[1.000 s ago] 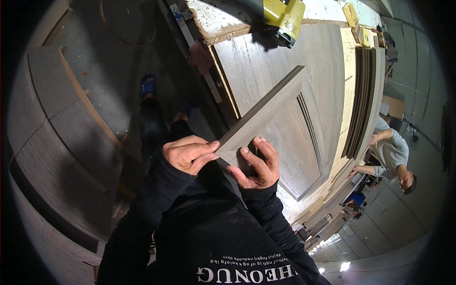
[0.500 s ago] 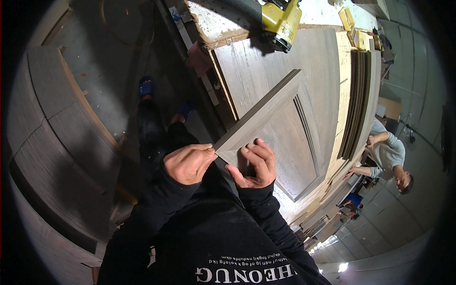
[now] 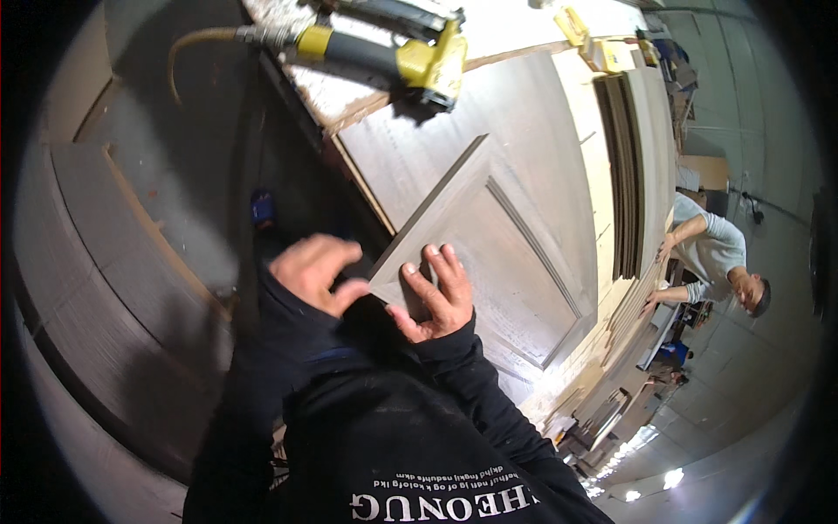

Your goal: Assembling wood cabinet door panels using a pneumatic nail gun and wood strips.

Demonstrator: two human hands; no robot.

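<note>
Right hand: closed around the near end of a long flat grey wooden moulding strip, fingers over its top face, thumb underneath.
Left hand: fingers spread loose, holding nothing; thumb tip just beside the strip's near corner, whether touching I cannot tell.
Strip: runs from the grip up and away, lying across a grey panelled wooden door.
Beyond the strip's far end: a yellow-and-black nail gun with hose on a pale board.
Right of the grip: a stack of dark strips; further off, another person leaning at the bench.
</note>
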